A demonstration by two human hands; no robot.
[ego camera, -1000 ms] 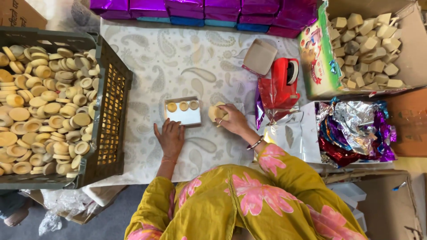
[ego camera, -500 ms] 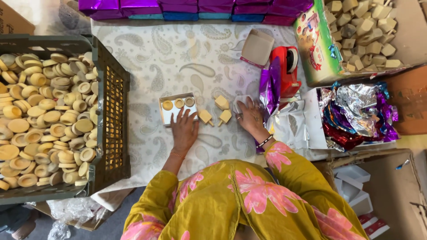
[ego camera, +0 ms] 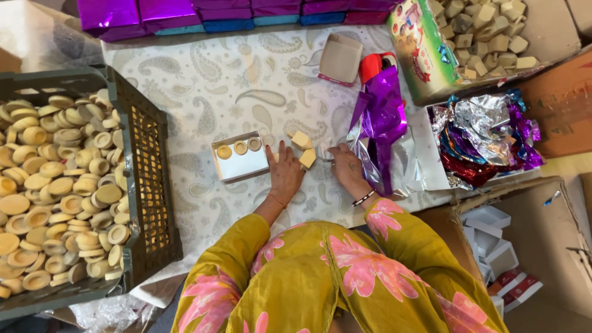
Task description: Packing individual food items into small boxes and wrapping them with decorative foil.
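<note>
Purple foil wrapper (ego camera: 381,126) touches right hand (ego camera: 346,168) beside white tray (ego camera: 240,156).

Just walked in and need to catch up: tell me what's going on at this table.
A person sits at a patterned cloth. The left hand rests flat beside a small white box holding three round pieces. The right hand reaches by purple foil, near two tan cubes. A dark crate of round pieces stands at the left.
</note>
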